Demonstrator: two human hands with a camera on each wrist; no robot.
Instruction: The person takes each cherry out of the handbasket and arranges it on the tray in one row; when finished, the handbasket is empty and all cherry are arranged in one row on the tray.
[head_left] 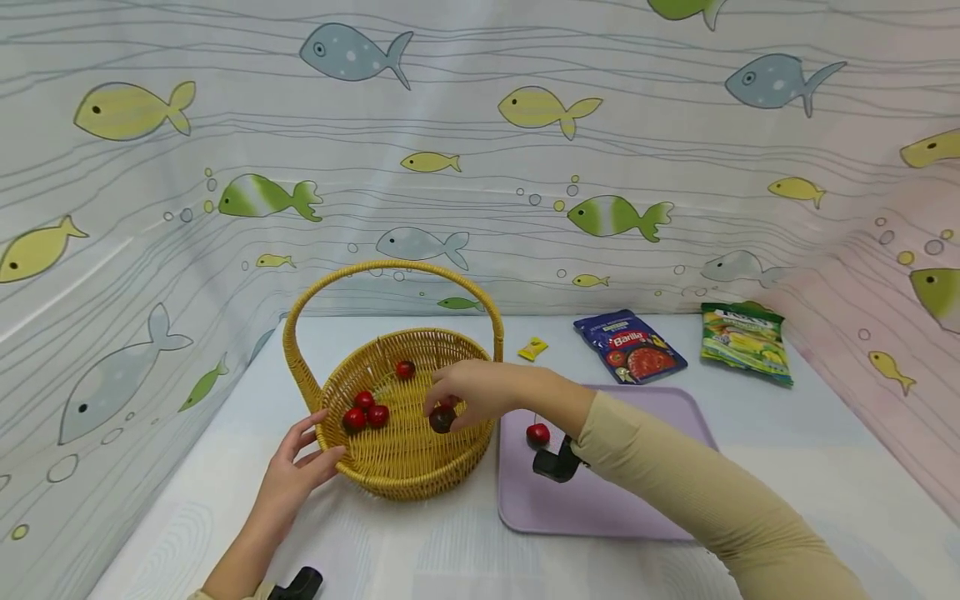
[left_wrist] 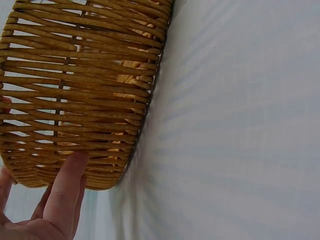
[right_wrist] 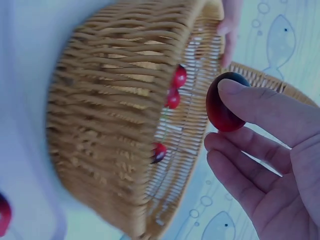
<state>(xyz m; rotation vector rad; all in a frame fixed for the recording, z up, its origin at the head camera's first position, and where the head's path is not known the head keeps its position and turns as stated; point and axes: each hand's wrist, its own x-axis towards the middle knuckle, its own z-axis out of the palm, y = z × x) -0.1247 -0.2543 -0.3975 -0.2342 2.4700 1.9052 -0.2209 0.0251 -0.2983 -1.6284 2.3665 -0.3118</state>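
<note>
A round yellow wicker basket (head_left: 405, 483) with a tall arched handle has several red cherries (head_left: 364, 400) inside. My right hand (head_left: 480, 392) is over the right part of the basket, pinching a dark red cherry (right_wrist: 225, 102) between thumb and fingers. In the right wrist view that cherry is above the basket's rim. My left hand (head_left: 300, 467) holds the basket's left rim near the handle's foot. In the left wrist view its digits (left_wrist: 67, 195) lie against the woven outer wall. Another cherry (head_left: 537, 435) with a stem sits on the purple tray (head_left: 600, 512).
Behind the tray lie a small yellow packet (head_left: 533, 348), a blue Barilla pouch (head_left: 630, 346) and a green-and-yellow bag (head_left: 746, 342). A fish-print curtain (head_left: 480, 208) closes off the back and both sides of the white table (head_left: 450, 558).
</note>
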